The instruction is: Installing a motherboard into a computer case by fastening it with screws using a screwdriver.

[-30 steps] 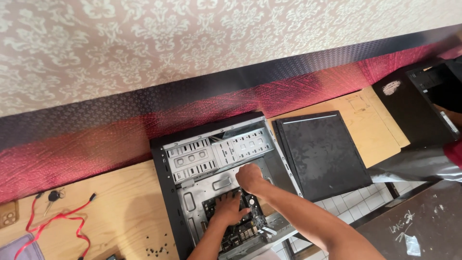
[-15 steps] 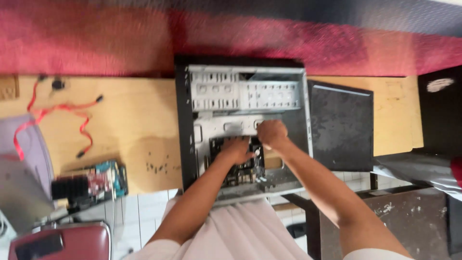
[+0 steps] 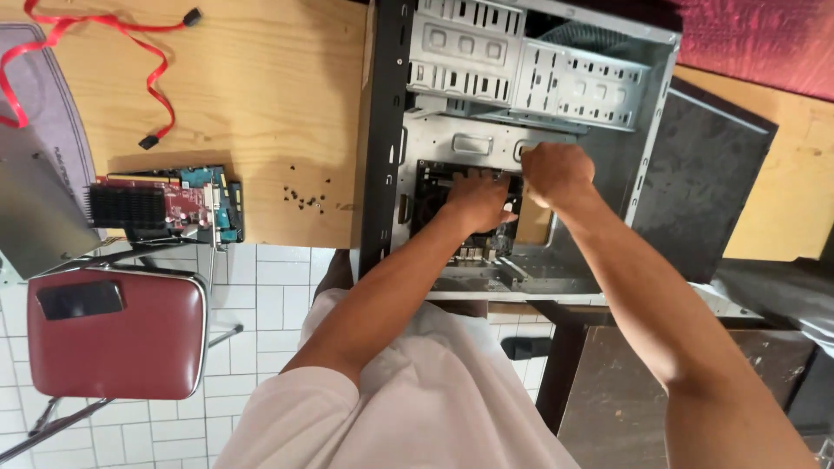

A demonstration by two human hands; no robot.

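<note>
An open computer case [image 3: 387, 130] lies on its side on a wooden table [image 3: 261, 95], with grey metal drive bays [image 3: 530, 74] at its far end. My left hand [image 3: 476, 201] rests palm down on the dark circuit board [image 3: 430, 187] inside the case, fingers spread over it. My right hand [image 3: 556, 174] is closed in a fist just right of the left one, at the metal plate above the board. Whether the fist holds something small is hidden.
A black side panel [image 3: 708, 174] lies right of the case. A red graphics card [image 3: 165, 204], several loose screws [image 3: 304, 198] and a red data cable [image 3: 130, 48] lie on the table's left part. A red-seated chair [image 3: 117, 330] stands on white floor tiles at lower left.
The head camera has swung down and closer, so the case now fills the upper middle. Both hands stay inside the case at about the same spot on the board.
</note>
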